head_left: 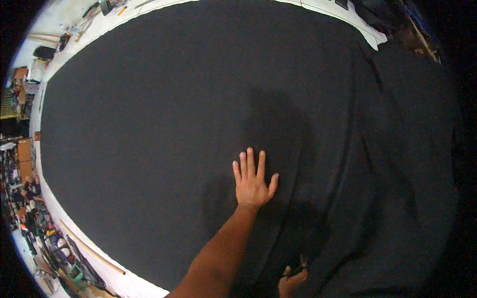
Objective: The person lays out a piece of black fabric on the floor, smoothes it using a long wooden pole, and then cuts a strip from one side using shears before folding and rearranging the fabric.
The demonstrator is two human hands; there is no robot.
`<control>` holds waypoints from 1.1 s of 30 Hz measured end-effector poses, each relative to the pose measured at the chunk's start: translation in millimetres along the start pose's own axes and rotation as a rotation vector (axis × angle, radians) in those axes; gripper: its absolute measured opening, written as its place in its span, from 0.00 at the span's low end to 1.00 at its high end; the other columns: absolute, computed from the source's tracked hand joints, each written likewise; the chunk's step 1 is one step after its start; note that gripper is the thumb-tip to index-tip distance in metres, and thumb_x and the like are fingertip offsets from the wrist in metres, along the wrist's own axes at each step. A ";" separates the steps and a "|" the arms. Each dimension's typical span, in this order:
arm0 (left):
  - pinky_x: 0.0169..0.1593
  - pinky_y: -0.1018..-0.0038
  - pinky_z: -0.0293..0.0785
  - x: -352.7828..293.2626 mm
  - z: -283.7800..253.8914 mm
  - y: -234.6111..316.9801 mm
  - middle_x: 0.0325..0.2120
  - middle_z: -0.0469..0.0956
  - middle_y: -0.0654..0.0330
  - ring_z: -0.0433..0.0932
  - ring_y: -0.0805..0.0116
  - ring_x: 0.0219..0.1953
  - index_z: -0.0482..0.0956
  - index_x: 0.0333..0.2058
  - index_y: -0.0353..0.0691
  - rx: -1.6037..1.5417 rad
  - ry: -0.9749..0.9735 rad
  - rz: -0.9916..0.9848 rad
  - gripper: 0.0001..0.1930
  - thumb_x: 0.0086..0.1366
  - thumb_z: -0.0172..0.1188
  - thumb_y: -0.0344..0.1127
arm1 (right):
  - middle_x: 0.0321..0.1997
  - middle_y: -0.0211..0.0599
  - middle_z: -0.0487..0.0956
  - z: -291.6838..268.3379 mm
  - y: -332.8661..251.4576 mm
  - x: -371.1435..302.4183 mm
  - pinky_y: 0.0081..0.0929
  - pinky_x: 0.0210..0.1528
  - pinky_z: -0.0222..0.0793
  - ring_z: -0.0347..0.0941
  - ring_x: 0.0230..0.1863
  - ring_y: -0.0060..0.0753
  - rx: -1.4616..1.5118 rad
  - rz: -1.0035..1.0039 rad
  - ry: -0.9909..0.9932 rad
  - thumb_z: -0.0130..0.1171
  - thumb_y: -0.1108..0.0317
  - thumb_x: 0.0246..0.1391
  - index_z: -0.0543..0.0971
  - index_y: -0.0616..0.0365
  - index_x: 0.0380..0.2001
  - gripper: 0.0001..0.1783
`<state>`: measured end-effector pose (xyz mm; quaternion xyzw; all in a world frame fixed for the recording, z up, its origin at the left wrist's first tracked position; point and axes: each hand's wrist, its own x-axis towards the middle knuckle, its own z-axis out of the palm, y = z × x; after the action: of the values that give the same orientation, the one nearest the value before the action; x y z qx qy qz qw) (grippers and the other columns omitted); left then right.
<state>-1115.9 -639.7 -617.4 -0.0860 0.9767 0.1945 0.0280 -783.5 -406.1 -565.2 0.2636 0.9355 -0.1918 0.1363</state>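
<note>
Black cloth (149, 124) laid across white surface (139, 285), rippled toward right. Press evenly with left hand (252, 188) (palm down, fingers splayed wide, grasping nothing); ease folds (345, 149) outward, no dragging. Right hand (292, 284) low, fingers partly curled, hold on anything too dark to tell.

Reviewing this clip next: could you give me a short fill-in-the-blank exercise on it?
1. The left hand rests with its palm facing ____ on the cloth.
2. The cloth's colour is ____.
3. The table beneath is ____.
4. The right hand shows near the picture's ____ edge.

Missing words: down; black; white; lower.
</note>
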 end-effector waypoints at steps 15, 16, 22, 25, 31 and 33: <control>0.67 0.54 0.55 -8.2 -80.4 -8.3 0.63 0.61 0.37 0.58 0.37 0.66 0.67 0.60 0.34 -0.130 0.394 0.367 0.30 0.63 0.61 0.43 | 0.64 0.53 0.66 44.8 -8.5 34.8 0.53 0.67 0.49 0.59 0.66 0.55 0.063 -0.200 0.340 0.63 0.55 0.54 0.63 0.65 0.60 0.37; 0.67 0.56 0.57 -42.0 -96.3 2.0 0.61 0.65 0.39 0.62 0.40 0.64 0.68 0.59 0.35 -0.251 0.371 0.407 0.27 0.65 0.59 0.41 | 0.63 0.51 0.66 40.8 -7.2 29.9 0.51 0.67 0.49 0.58 0.67 0.53 0.017 -0.186 0.380 0.62 0.55 0.56 0.62 0.67 0.59 0.36; 0.51 0.56 0.72 -333.3 -184.9 -102.8 0.44 0.75 0.46 0.75 0.45 0.49 0.75 0.51 0.41 0.043 -0.531 0.480 0.19 0.65 0.55 0.44 | 0.59 0.52 0.70 -24.5 2.8 17.7 0.49 0.64 0.54 0.63 0.63 0.56 0.227 -0.298 0.389 0.63 0.56 0.56 0.65 0.63 0.58 0.33; 0.58 0.56 0.68 -528.5 -270.6 -267.6 0.53 0.74 0.45 0.73 0.44 0.55 0.75 0.54 0.41 0.080 -0.613 -0.338 0.26 0.64 0.55 0.53 | 0.48 0.55 0.77 -62.3 -7.8 -46.8 0.47 0.55 0.65 0.71 0.53 0.61 0.502 -0.319 0.047 0.66 0.55 0.54 0.72 0.61 0.50 0.28; 0.49 0.59 0.75 -796.1 -254.9 -375.2 0.34 0.82 0.40 0.81 0.45 0.42 0.83 0.31 0.29 0.046 -0.029 -0.994 0.15 0.56 0.55 0.37 | 0.42 0.56 0.79 -83.1 192.1 -172.5 0.46 0.47 0.69 0.74 0.44 0.64 0.436 -0.262 0.201 0.65 0.51 0.54 0.75 0.64 0.44 0.26; 0.47 0.57 0.76 -796.7 -211.5 -395.1 0.32 0.81 0.40 0.81 0.44 0.39 0.82 0.28 0.30 -0.061 -0.098 -0.894 0.12 0.55 0.55 0.35 | 0.49 0.56 0.78 -47.0 289.4 -201.1 0.45 0.54 0.68 0.75 0.49 0.58 0.365 -0.309 0.363 0.62 0.51 0.56 0.74 0.62 0.51 0.28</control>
<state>-266.1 -955.2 -500.4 -0.4910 0.8350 0.1957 0.1527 -467.2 -246.6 -534.8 0.1684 0.9237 -0.3249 -0.1134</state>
